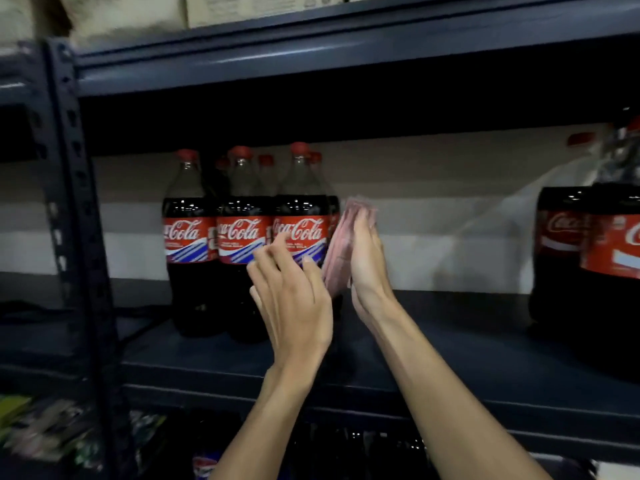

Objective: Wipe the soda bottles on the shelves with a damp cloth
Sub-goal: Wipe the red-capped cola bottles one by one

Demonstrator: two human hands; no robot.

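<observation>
Nearest us, two bare forearms rise from the bottom edge. Below them, under the shelf, we make out dark bottles and, far to the left, blurred packets.

The left hand is released, its fingers straight and a little spread, holding nothing. It hovers before the lower label of the end bottle; we cannot tell whether the fingertips touch it.

Just right of it, the right hand stands upright with the palm turned left. Its flat fingers press a folded pink cloth against that bottle's right flank. The thumb is hidden, so we cannot say whether it also pinches. The cloth lies between palm and bottle, level with the label.

The end bottle stands upright on the shelf, with two front bottles close beside it to the left of the grip and red caps just behind.

Well right of the grip stand more cola bottles by clear film. Far left rises the post. Above runs the beam, with boxes on top. Behind everything we see a pale wall.
</observation>
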